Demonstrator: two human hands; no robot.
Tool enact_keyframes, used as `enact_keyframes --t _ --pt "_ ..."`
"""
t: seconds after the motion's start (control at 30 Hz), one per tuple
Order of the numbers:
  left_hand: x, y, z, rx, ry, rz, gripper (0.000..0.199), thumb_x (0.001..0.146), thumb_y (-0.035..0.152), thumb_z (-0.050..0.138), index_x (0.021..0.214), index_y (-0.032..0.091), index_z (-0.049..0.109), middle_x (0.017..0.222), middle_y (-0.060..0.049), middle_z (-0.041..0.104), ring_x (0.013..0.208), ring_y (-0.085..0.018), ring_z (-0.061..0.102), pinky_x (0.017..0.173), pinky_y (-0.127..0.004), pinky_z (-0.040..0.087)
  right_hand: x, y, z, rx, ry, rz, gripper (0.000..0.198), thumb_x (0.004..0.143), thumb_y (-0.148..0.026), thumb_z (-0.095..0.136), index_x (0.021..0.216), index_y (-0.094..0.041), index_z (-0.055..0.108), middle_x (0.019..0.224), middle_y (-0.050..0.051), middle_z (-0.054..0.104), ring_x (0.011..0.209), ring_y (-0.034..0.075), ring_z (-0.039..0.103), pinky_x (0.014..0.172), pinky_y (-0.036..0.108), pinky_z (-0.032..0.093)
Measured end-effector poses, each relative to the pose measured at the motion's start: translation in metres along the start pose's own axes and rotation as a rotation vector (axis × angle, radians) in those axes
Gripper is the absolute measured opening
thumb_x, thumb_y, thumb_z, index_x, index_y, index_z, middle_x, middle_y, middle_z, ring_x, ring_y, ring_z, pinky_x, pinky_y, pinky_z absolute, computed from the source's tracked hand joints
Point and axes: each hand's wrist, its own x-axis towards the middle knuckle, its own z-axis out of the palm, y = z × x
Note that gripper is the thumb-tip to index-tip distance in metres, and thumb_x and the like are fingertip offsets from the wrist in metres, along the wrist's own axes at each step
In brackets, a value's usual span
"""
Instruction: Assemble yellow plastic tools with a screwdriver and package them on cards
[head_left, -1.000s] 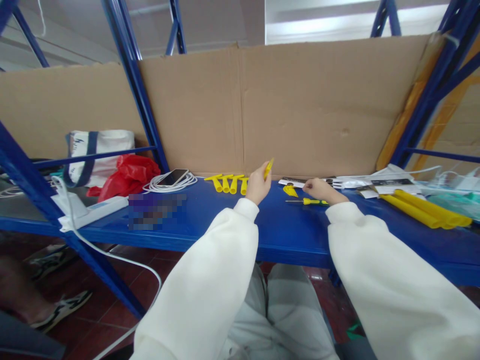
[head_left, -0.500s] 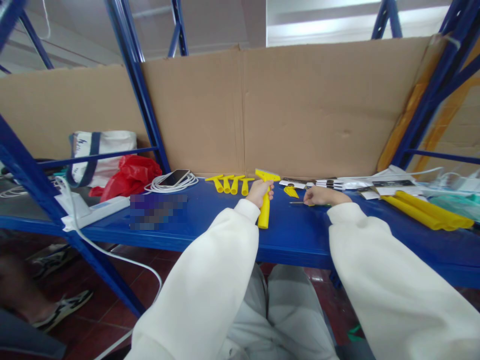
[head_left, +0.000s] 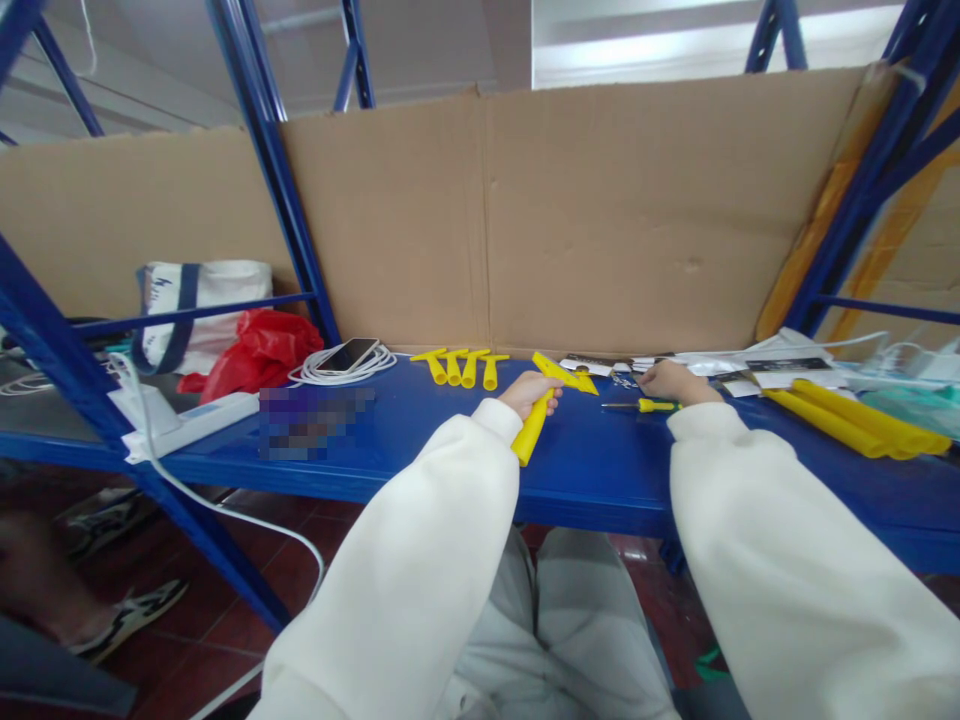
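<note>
A yellow T-shaped scraper (head_left: 531, 432) is in my left hand (head_left: 530, 393), its fingers wrapped round the handle below the wide head. The scraper tilts, its head up and away from me. Small flat yellow pieces (head_left: 586, 383) lie just beyond that head. My right hand (head_left: 667, 382) rests low over the table with fingers bunched; whatever is between the fingertips is hidden. Beside those fingertips is a patch of small shiny metal parts (head_left: 622, 380), too small to name surely. A screwdriver (head_left: 654, 406) with a yellow and dark handle lies just in front of the right hand.
Several yellow T-shaped pieces (head_left: 454, 368) stand in a row on the blue table (head_left: 442, 440). Yellow tubes (head_left: 855, 420) and packets (head_left: 787, 372) lie right. Left are a phone (head_left: 352, 354) on a coiled cable, red plastic (head_left: 262, 352) and a power strip (head_left: 199, 425). Cardboard (head_left: 585, 220) stands behind.
My right hand has let go of the screwdriver, now on the table, and moved right and slightly back toward the small metal parts. My left hand has tilted the scraper, its head turning rightward.
</note>
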Motion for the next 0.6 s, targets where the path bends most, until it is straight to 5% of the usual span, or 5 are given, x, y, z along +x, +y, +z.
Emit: enact_keyframes --t 0.13,0.6 --pt "0.0 0.0 0.0 0.001 -0.008 0.01 0.027 0.091 0.004 0.049 0.068 0.016 0.047 0.048 0.005 0.047 0.035 -0.005 0.038 0.036 -0.017 0.027 -0.005 -0.014 0.004 -0.05 -0.07 0.101 0.027 0.084 -0.022 0.057 0.099 -0.024 0.079 0.113 0.012 0.073 0.111 0.033 0.065 0.1 0.056 0.042" --pt "0.002 -0.002 -0.001 -0.012 -0.032 0.01 0.023 0.089 0.003 0.051 0.069 0.016 0.049 0.048 0.005 0.047 0.035 -0.005 0.038 0.035 -0.016 0.027 -0.005 -0.033 0.014 -0.125 -0.096 0.099 0.029 0.087 -0.017 0.048 0.1 -0.015 0.074 0.119 0.017 0.07 0.12 0.03 0.061 0.101 0.045 0.04"
